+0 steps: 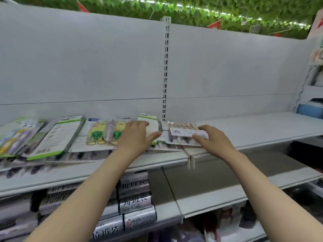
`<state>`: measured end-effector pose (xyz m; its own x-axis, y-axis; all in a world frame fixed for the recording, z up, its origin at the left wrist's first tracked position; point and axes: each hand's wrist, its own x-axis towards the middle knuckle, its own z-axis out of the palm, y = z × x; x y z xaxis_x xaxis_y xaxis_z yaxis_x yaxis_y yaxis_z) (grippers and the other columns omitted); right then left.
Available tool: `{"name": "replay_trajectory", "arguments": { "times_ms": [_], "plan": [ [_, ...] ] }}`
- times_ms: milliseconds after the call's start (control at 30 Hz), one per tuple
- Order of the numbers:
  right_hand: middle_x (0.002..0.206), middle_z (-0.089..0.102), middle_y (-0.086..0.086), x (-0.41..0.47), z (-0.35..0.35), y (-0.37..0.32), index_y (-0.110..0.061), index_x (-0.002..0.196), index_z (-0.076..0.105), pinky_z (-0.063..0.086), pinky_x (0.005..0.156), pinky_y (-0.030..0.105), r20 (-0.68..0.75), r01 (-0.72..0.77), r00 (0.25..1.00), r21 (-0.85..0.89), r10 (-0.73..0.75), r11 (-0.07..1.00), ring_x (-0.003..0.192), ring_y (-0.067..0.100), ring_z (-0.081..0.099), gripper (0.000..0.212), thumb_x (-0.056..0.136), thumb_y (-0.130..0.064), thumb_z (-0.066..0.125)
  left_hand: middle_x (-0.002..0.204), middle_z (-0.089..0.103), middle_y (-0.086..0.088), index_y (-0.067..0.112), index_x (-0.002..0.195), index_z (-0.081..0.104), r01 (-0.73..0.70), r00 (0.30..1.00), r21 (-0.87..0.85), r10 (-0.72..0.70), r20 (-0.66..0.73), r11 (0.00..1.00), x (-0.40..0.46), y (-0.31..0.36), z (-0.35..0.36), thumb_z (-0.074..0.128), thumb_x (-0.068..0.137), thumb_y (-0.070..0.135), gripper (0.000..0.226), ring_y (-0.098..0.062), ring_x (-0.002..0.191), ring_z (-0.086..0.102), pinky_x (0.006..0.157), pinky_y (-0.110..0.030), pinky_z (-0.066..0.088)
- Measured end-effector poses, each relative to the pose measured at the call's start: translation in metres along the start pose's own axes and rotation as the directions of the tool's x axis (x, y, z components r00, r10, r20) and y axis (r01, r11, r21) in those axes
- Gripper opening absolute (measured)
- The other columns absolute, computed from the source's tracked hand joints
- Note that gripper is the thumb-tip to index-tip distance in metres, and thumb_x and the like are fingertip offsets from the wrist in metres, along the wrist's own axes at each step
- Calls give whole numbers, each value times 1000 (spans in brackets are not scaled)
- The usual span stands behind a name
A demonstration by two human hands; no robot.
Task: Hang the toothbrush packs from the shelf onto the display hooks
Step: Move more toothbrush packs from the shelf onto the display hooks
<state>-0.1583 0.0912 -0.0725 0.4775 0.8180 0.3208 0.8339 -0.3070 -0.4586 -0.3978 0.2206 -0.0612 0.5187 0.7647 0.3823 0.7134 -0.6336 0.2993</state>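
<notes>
Head view: the toothbrush packs lie flat in a loose row along the shelf (244, 135), from about 9 o'clock of the frame to just right of centre. The right hand (212, 139) rests on the rightmost pack (185, 135), thumb laid over its near edge and fingers spread on top; it looks to be starting a grip rather than holding firmly. The left hand (135, 137) lies open and flat on the white-backed pack (150, 127) at its 9 o'clock side, touching it without curling round it.

To do this step well, I judge the left hand should pin the neighbouring packs so they do not slide while the right lifts its pack by the card edge, leaving the hang hole free.

No display hooks can be made out against the back panel (87, 67). The packs at the far left are blurred, their printing unreadable, and their hang holes do not show.
</notes>
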Motion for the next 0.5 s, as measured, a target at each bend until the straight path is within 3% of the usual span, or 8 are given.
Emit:
{"name": "replay_trajectory", "arguments": {
  "times_ms": [133,233,400,500],
  "plan": [
    [143,53,6,17,14,20,-22,145,45,42,102,38,80,-29,996,46,25,999,131,26,49,65,92,-57,58,145,47,-13,18,139,48,145,989,155,-144,-17,977,6,16,28,30,82,83,89,-33,136,37,106,-44,36],
    [143,52,5,25,22,29,-25,146,44,43,104,40,85,-48,996,75,42,996,132,26,46,72,88,-64,58,148,43,-16,17,140,47,185,983,232,-182,-32,955,8,23,42,30,77,88,97,-34,140,34,110,-43,32],
    [133,60,4,33,22,31,-27,148,39,46,99,41,112,-85,990,3,84,996,123,28,54,83,83,-75,56,152,42,-12,17,144,44,164,984,154,-150,-99,974,14,22,56,32,84,81,88,-30,142,35,110,-42,34],
    [130,60,5,38,23,30,-33,146,39,49,98,41,137,-92,987,84,80,992,117,26,58,84,77,-75,62,148,48,-8,18,140,49,144,979,145,-120,-162,979,14,24,62,26,87,78,83,-29,139,40,106,-42,39]
  ]
}}
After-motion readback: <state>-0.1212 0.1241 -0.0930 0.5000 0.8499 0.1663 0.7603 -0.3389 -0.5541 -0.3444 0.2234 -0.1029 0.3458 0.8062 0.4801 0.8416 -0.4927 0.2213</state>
